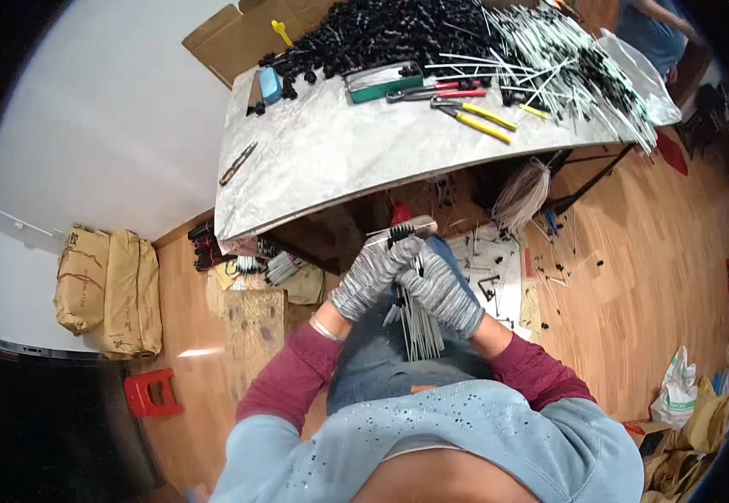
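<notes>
My left hand (374,275), in a grey knitted glove, is closed above my lap. Black ribbed pieces with thin pale rods (401,232) stick out at its fingertips. Pressed against it is my right hand (446,295), gloved alike, its fingers curled in; what it grips is hidden between the two hands. Below them, a bundle of thin white rods (420,332) with black ends lies along my jeans, its upper end covered by the hands. Whether the right hand holds that bundle or only touches it cannot be made out.
A marbled table (322,159) ahead bears a black heap of small parts (381,38), white rods (549,54), yellow-handled pliers (482,121), red-handled pliers (440,90) and a green box (383,84). A red stool (153,393) stands left. Another person (653,38) is at far right.
</notes>
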Tool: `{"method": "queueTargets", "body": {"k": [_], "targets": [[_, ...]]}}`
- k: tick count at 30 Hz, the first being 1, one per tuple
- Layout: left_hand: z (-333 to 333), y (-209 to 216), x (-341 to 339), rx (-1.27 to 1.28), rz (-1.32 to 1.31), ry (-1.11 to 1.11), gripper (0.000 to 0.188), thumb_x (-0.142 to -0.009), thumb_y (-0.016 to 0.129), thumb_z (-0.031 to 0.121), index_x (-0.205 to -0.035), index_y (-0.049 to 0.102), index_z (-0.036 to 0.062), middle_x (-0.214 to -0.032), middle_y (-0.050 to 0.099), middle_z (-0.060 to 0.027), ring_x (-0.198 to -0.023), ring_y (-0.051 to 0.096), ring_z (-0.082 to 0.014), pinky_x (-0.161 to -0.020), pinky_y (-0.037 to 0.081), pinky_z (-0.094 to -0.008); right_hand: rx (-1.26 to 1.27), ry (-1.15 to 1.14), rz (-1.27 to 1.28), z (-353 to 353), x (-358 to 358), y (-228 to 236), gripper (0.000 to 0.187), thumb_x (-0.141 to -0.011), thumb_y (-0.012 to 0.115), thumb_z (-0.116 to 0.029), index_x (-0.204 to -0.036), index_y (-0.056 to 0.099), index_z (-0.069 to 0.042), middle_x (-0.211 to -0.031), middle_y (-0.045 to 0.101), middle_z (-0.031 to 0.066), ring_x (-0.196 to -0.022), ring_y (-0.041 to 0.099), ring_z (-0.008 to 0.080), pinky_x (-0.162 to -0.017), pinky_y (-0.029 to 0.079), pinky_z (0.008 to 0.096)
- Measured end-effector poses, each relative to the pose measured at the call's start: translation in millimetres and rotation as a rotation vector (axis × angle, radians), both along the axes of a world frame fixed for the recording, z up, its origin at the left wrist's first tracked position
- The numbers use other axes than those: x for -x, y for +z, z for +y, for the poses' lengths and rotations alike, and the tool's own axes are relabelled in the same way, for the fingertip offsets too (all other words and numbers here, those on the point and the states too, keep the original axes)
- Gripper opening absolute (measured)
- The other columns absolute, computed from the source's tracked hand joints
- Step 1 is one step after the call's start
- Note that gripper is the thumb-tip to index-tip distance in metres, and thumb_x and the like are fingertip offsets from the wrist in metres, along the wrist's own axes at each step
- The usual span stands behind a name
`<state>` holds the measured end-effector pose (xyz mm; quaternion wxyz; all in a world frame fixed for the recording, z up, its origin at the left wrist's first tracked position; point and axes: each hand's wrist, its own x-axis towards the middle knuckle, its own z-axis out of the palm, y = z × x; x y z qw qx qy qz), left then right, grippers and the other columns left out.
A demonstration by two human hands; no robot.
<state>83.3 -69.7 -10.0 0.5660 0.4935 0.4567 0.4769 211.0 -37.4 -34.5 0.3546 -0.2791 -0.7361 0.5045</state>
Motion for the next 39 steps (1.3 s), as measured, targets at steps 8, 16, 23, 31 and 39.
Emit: {"method": "queueTargets", "body": {"k": [8, 16, 23, 31, 39], "targets": [[11, 22, -7, 0.057, -0.029, -0.154, 0.049, -0.076, 0.052, 0.039, -0.106, 0.052, 0.0010, -0.100, 0.056, -0.0061, -0.092, 0.051, -0.0126, -0.082, 0.038, -0.0245, -0.009, 0.112, 0.040, 0, -12, 18, 0.013, -0.076, 0.051, -0.011, -0.080, 0.056, 0.000, -0.072, 0.057, 0.0082, -0.067, 0.053, 0.0156, -0.063, 0.042, 0.0273], [85, 48, 75, 0.060, 0.059, -0.341, 0.057, -0.076, 0.054, 0.039, -0.117, 0.039, 0.0025, -0.102, 0.054, -0.0086, -0.086, 0.054, -0.0146, -0.070, 0.045, -0.0261, 0.566, 0.129, -0.038, 16, -13, 15, 0.017, -0.080, 0.049, -0.017, -0.082, 0.056, -0.001, -0.072, 0.058, 0.0059, -0.069, 0.053, 0.0128, -0.064, 0.043, 0.0262], [281, 62, 89, -0.324, 0.997, 0.312, 0.027, -0.075, 0.054, 0.026, -0.091, 0.057, 0.0047, -0.083, 0.060, -0.0089, -0.070, 0.057, -0.0185, -0.063, 0.045, -0.0294, 0.550, 0.063, -0.027, 39, 4, 1, 0.021, -0.081, 0.048, -0.019, -0.076, 0.057, -0.001, -0.065, 0.058, 0.0070, -0.059, 0.053, 0.0153, -0.059, 0.042, 0.0269], [342, 37, 80, -0.456, 1.409, 0.205, 0.025, -0.066, 0.053, 0.019, -0.085, 0.055, 0.0042, -0.084, 0.056, -0.0149, -0.080, 0.053, -0.0289, -0.070, 0.042, -0.0360, 0.475, 0.080, 0.181, 55, -10, -6, 0.021, -0.081, 0.048, -0.021, -0.072, 0.053, -0.003, -0.065, 0.053, 0.0027, -0.063, 0.048, 0.0108, -0.059, 0.041, 0.0244], [295, 81, 86, -0.476, 0.849, 0.226, 0.014, -0.067, 0.054, 0.006, -0.081, 0.053, 0.0039, -0.067, 0.054, -0.0058, -0.059, 0.050, -0.0144, -0.055, 0.042, -0.0268, 0.484, -0.007, 0.257, 39, -26, -13, 0.021, -0.082, 0.047, -0.021, -0.072, 0.052, -0.002, -0.064, 0.051, 0.0034, -0.061, 0.047, 0.0097, -0.053, 0.040, 0.0245]]}}
